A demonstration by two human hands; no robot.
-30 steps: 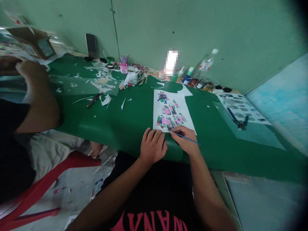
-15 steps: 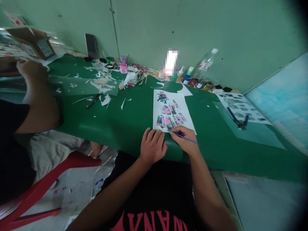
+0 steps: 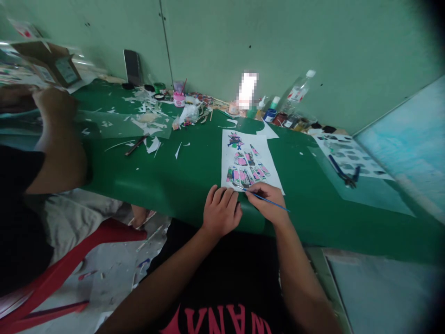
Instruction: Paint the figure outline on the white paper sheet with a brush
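Note:
A white sheet of paper (image 3: 274, 174) lies on the green tabletop, bearing several painted shapes in pink, green, blue and dark tones. My right hand (image 3: 267, 200) is closed round a thin blue paintbrush (image 3: 269, 201). The brush's tip points left and meets the sheet near its lower edge, below the painted pieces. My left hand (image 3: 222, 211) rests flat with its fingers stretched out, fingertips at the sheet's lower left edge. It holds nothing.
Paint jars (image 3: 270, 115), a plastic bottle (image 3: 298, 90) and a bright blurred rectangle (image 3: 247, 90) line the wall. Pliers (image 3: 344, 172) lie on a clear sheet at right. Paper scraps (image 3: 153, 145) litter the left side, where a co-worker's arm (image 3: 60, 134) reaches over the table.
My hands and the brush stay almost where they were. On the left, the co-worker's hands have shifted slightly to the right.

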